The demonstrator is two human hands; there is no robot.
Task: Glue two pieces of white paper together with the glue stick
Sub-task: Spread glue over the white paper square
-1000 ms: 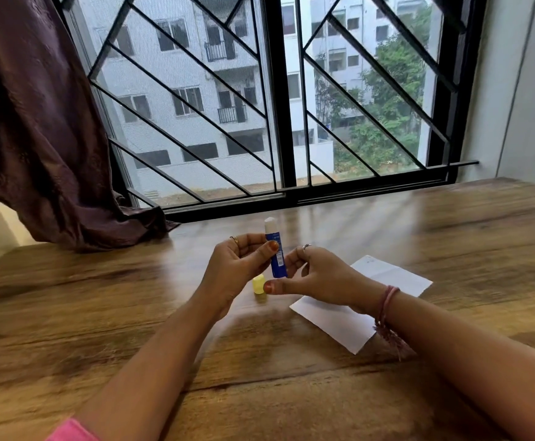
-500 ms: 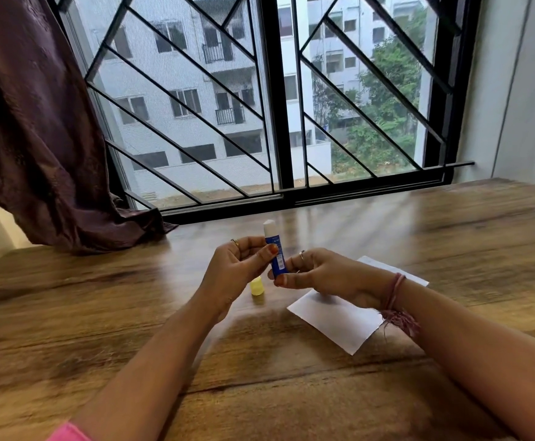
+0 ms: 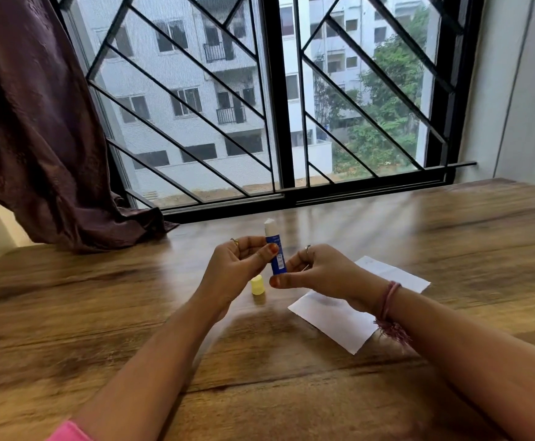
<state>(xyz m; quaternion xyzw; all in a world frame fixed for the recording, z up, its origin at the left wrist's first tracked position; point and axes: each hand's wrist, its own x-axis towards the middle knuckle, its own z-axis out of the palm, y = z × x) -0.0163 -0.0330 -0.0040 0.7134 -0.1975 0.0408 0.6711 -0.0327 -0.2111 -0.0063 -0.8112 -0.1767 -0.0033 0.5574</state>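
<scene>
A blue glue stick (image 3: 275, 249) stands upright above the wooden table (image 3: 132, 313), its white glue tip exposed at the top. My left hand (image 3: 237, 268) pinches its barrel between thumb and fingers. My right hand (image 3: 317, 275) pinches its bottom end with thumb and fingers. The yellow cap (image 3: 257, 285) stands on the table just below my left hand. White paper (image 3: 333, 319) lies flat under my right wrist, partly hidden by it; I cannot tell whether it is one sheet or two.
A barred window (image 3: 275, 106) runs along the table's far edge. A dark purple curtain (image 3: 37, 138) hangs at the left and drapes onto the table's back left corner. A wall stands at the right.
The glue stick stays upright between both hands. My right thumb has shifted at the stick's bottom end, and the view has drifted slightly.
</scene>
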